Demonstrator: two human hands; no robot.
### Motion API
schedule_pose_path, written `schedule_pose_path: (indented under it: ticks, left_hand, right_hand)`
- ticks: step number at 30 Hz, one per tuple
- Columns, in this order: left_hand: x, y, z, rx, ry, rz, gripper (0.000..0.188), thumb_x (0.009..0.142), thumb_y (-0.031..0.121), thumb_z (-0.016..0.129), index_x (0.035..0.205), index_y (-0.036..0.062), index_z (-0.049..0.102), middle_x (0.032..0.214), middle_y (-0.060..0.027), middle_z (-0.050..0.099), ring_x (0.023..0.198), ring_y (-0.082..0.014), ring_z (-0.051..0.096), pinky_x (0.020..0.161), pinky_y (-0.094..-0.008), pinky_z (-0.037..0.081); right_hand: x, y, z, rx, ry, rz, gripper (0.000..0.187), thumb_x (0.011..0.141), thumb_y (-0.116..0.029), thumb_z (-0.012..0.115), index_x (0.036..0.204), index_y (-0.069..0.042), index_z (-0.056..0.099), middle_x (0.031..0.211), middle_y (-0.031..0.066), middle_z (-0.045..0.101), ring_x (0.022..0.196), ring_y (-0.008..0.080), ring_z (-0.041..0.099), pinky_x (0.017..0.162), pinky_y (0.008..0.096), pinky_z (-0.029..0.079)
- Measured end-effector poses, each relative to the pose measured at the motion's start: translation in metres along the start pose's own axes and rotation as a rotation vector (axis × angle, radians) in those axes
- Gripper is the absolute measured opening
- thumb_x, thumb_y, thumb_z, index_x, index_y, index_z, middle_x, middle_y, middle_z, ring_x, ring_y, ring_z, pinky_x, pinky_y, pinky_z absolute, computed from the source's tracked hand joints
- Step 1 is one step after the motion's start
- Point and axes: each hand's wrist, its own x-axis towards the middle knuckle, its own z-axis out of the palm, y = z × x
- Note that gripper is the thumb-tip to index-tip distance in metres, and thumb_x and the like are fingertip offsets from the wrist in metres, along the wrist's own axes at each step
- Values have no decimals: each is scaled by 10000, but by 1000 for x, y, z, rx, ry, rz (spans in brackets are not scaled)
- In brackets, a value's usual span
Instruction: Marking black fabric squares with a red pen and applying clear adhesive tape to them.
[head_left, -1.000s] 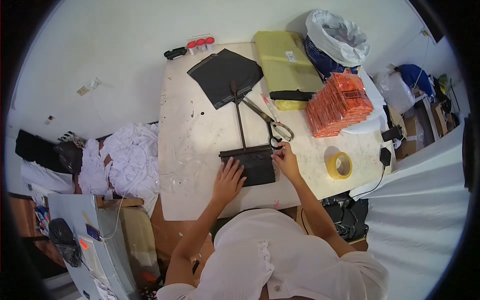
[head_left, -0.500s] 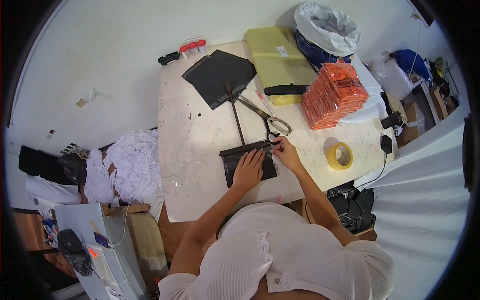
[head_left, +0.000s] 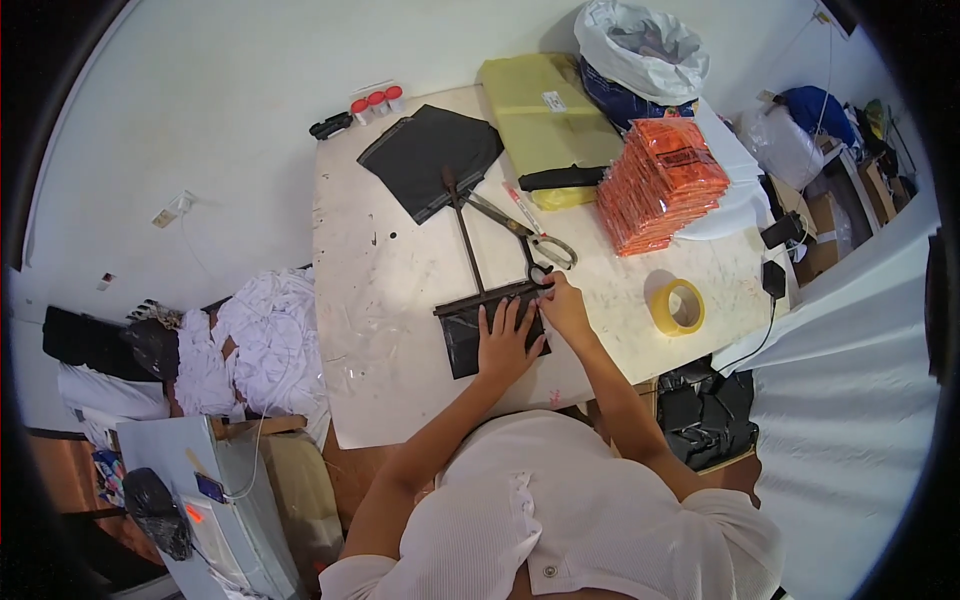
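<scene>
Head view: resting the left hand [head_left: 508, 350] wide-fingered over the black packet [head_left: 462, 345], near seven o'clock on the table [head_left: 385, 370]! Holding the right hand [head_left: 567, 306] curled at the packet's two-o'clock corner; too small to tell whether gripping anything. Best to press evenly, smooth any creases and hold the edge straight along the crossbar [head_left: 460, 304], clear of the scissors [head_left: 522, 231] toward one o'clock.

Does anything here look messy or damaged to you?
Nothing looks spilled. The white cloth at the left lies in a rumpled, untidy heap, and the pale tabletop is marked, with a dark spot that may be a hole. The black plastic piece under the left hand shows no clear damage.
</scene>
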Motion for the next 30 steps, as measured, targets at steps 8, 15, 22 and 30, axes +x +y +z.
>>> schedule_pose_path:
  ticks: [8,15,22,30]
  left_hand:
    - [19,-32,-21,-249,48,-197,371,838,313,566,1197,222,551,1163,-68,492,1110,-270,416,931,-466,270]
    - [39,-97,-21,-185,12,-30,192,785,297,634,903,146,648,984,-10,532,940,-227,521,793,-364,399]
    - [65,-127,-19,-147,88,25,164,797,230,624,925,130,649,945,-26,536,908,-244,508,789,-369,407]
    - [55,-85,-31,-134,-142,46,474,715,469,668,1045,133,604,985,-76,574,981,-257,502,812,-379,370]
  right_hand:
    - [4,15,3,-42,-8,-23,324,688,-58,641,988,-29,523,706,150,637,696,314,640,634,375,497]
    - [-6,4,-2,101,-28,-43,303,707,-33,614,993,-24,517,727,182,631,721,353,629,656,400,494]
    - [-6,8,-4,90,-45,-36,302,721,-51,646,1003,-38,537,707,133,634,683,265,642,636,338,495]
    - [-10,4,-10,91,-66,-9,379,723,-36,624,1080,-32,496,716,169,631,701,329,635,642,379,498]
